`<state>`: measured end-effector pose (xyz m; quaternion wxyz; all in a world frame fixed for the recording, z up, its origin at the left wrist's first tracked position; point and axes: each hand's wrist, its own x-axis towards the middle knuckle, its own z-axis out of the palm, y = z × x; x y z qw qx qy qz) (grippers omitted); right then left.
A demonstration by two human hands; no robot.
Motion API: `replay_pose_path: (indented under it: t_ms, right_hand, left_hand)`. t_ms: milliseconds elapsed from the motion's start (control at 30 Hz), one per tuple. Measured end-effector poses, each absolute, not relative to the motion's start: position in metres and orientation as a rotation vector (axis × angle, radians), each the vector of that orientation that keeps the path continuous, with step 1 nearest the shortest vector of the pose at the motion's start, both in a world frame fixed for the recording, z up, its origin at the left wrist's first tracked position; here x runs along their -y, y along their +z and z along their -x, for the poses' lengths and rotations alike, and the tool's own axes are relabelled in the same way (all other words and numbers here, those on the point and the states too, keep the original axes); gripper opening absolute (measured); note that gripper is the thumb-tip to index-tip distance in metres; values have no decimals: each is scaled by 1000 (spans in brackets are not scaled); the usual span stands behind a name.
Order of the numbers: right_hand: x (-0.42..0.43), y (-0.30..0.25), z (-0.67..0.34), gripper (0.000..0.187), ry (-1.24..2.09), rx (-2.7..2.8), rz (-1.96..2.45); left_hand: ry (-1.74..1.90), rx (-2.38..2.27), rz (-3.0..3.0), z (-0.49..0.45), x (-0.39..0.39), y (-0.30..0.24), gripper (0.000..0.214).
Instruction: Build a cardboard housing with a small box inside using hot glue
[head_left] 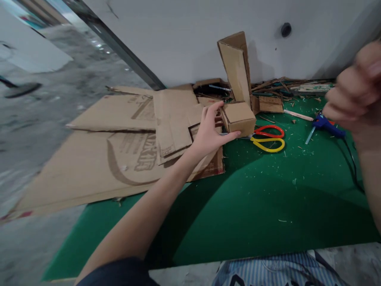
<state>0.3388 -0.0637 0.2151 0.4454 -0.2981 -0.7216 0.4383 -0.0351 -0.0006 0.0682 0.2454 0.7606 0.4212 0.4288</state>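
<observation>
Head view: my left hand (pixel 210 128) grips cardboard box (pixel 241 115), well left of my raised right hand (pixel 355 85); latter curled, blurred, cannot tell whether holding anything.

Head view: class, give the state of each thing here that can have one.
Small cardboard box: held; whether sealed is unclear
Left hand: gripping that box
Right hand: raised, fingers curled, blurred; grip unclear
Scissors: lying down; open or shut unclear
Glue gun: lying down; on or off unclear
Folded cardboard: upright, slightly tilted
Green table: littered
</observation>
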Motion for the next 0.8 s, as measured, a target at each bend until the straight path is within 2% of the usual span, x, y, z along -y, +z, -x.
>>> replay_pose_path:
  t_ms: [33,100,200,300,433,567,667,800]
  right_hand:
    - [65,208,-325,27,1087,1858,740]
    - [64,186,-298,28,1029,2321,1147]
    - [58,141,-270,52,488,2737,1501]
    - [53,111,-260,62,326,2866,1495]
    - [51,109,-258,59,284,2811,1581]
    - [50,116,-255,55,176,2891,1662]
    - [51,118,-255,52,212,2999,1563]
    - [56,123,-255,61,8,3062,1468]
  left_hand:
    - [1192,-1138,-2023,35,1,69,98]
    - [1211,-1113,-1918,34,2,71,89]
    - [1235,-1042,-1733,33,1,71,80]
    - [1265,-925,-1484,34,-1,68,72]
    - [1112,-799,-1173,39,-5,69,62]
    - [1073,-771,-987,33,1,86,67]
    - [1131,-777,-901,23,10,101,71]
    - [1144,-752,-784,17,16,112,78]
